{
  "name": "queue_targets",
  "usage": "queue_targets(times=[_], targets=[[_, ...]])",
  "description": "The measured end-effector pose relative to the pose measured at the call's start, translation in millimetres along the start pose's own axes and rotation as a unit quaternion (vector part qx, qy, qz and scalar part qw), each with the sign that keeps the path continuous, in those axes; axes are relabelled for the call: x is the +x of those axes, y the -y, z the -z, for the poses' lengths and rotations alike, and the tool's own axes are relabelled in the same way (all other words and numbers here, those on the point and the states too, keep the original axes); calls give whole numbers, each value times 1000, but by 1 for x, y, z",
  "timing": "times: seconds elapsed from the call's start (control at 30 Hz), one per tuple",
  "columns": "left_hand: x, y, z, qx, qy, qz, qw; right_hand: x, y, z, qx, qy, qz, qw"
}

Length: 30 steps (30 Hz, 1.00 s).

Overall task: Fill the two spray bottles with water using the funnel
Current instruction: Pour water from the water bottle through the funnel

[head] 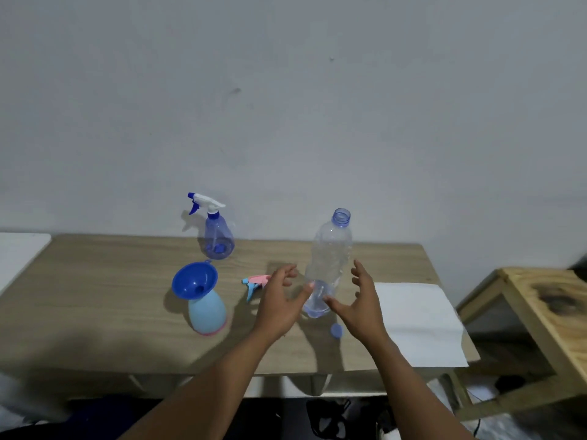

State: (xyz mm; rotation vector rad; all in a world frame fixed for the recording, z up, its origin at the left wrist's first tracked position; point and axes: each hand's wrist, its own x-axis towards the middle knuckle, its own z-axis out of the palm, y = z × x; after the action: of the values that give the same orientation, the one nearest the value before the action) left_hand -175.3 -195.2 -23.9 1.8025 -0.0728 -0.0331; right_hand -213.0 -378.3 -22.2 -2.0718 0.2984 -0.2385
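Our left hand (279,300) and right hand (362,300): both spread, empty, flanking uncapped water bottle (330,262); funnel (194,280) in light-blue spray bottle (207,312).

We can't tell whether either thumb touches the clear water bottle (330,265): the left hand (279,300) and right hand (360,304) sit spread either side of it, and each grip reads as loose at best. Left of the water bottle, the pink-and-blue sprayer head (255,282) is half covered by the left hand's fingers. Further left, the funnel's (194,280) spout disappears into the pale blue bottle (207,312). Whether the water bottle holds any water, we can't make out. Below it, both forearms run off the bottom edge, and the dark clutter under the surface (127,281) is too dim to identify.
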Motion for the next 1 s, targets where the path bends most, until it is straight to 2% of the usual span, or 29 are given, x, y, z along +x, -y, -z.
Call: queue_targets(times=[0.17,0.3,0.47,0.63,0.8,1.0], targets=[[18,-33,-14,-2,47,-8,999,21,26,4,45,61,53,996],[23,-36,-21,-33,4,-4,999,28,32,-2,91,40,89,991],[18,-46,-17,-39,-30,-14,999,24,27,-9,94,29,119,988],[8,-75,10,-58,-27,-41,997,18,48,-13,86,14,152,985],[-3,-102,54,-4,-8,-36,999,9,79,-29,72,6,181,981],[-24,-103,107,8,-2,-29,1000,-14,109,-57,61,24,208,976]])
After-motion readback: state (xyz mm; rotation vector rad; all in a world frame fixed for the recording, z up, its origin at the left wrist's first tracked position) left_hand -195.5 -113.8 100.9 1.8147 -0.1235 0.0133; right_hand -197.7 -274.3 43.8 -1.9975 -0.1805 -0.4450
